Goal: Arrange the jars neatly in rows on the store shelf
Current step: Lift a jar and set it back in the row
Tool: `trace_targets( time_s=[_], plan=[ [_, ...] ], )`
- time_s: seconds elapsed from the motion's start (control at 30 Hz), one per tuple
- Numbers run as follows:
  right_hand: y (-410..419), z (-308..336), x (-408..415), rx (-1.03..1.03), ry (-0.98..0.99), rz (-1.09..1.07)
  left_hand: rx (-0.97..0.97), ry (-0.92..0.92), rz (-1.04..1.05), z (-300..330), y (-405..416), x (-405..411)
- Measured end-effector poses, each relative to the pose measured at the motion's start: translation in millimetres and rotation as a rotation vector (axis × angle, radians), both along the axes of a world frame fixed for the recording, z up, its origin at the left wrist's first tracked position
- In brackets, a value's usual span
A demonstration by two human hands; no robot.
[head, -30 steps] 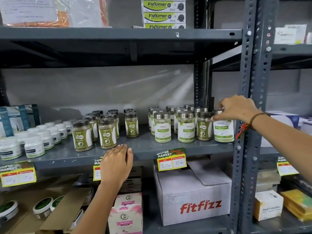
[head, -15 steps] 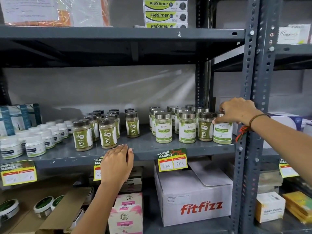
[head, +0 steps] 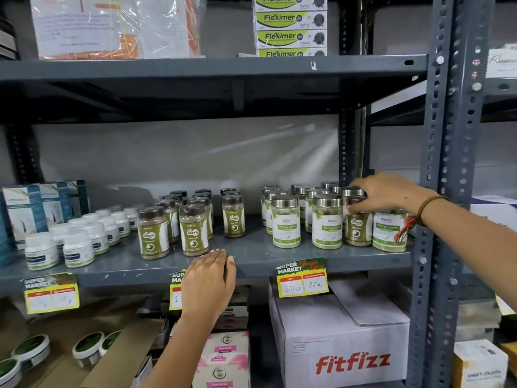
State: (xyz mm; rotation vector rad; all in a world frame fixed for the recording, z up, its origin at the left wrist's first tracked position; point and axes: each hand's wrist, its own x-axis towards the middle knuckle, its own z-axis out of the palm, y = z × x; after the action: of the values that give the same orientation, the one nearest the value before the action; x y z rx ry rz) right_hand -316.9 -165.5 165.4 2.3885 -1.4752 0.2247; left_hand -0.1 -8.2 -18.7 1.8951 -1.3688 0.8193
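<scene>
On the grey middle shelf (head: pixel 251 249) several brown-lidded Gaska jars (head: pixel 193 231) stand in loose rows at the centre. Several silver-lidded Moringa jars (head: pixel 286 222) stand in rows to the right. One stray Gaska jar (head: pixel 357 231) sits in the front row between two Moringa jars. My right hand (head: pixel 387 196) is closed over its lid, thumb on the front. My left hand (head: pixel 208 281) lies flat on the shelf's front edge just below the centre Gaska jars and holds nothing.
Small white jars (head: pixel 79 247) and teal boxes (head: pixel 28 211) fill the shelf's left end. A perforated steel post (head: pixel 439 191) stands right beside my right forearm. Below are a fitfizz carton (head: pixel 349 348), pink boxes (head: pixel 223 357) and yellow price tags (head: pixel 302 280). The upper shelf holds Fleximer boxes (head: pixel 291 37).
My right hand has slid left from the rightmost Moringa jar's lid onto the stray Gaska jar beside it. My left hand has stayed on the shelf edge.
</scene>
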Motion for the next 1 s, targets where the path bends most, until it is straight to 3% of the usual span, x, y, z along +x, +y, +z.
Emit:
trace_targets(
  time_s=[0.1, 0.47, 0.67, 1.0],
  plan=[
    [-4.6, 0.3, 1.1, 0.109, 0.006, -0.006, -0.002, -0.005, -0.002, 0.6, 0.1, 0.3],
    [-13.1, 0.0, -0.4, 0.111, -0.174, -0.008, 0.000, -0.011, 0.002, 1.1, -0.3, 0.9],
    [-10.8, 16.4, -1.1, -0.014, -0.356, 0.069, -0.008, -0.023, 0.000, 1.0, -0.3, 0.6],
    [40.5, 69.4, 34.0, -0.363, -0.323, 0.245, 0.031, 0.007, 0.003, 1.9, -1.5, 1.4]
  ],
)
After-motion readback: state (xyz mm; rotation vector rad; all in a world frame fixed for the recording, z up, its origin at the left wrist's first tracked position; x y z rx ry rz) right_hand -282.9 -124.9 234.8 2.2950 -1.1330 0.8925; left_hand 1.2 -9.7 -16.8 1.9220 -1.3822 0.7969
